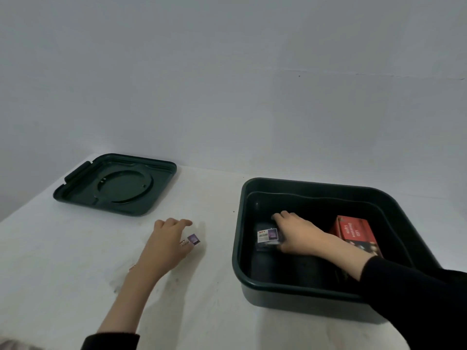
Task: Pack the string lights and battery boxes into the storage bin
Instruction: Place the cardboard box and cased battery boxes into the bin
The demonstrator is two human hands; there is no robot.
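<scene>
Right hand (300, 236) grips labelled pack (266, 235) low in storage bin (236, 248); lay it flat, clear of red lights box (356, 232) right of that hand, while left hand (166, 245) pinches second pack (194, 239).

My left hand (169, 239) reaches forward, forearm bare, fingers curled over a small packet (193, 239). My right hand (295, 234) stretches ahead from a black sleeve (417, 294), palm down, gripping a dark packet (266, 236).

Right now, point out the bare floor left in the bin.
Bare: the bin's front floor, between the near wall and the right hand gripping a packet; also behind that hand. Crowded: the right side, with the red box and the forearm. The left hand holds the second packet.
</scene>
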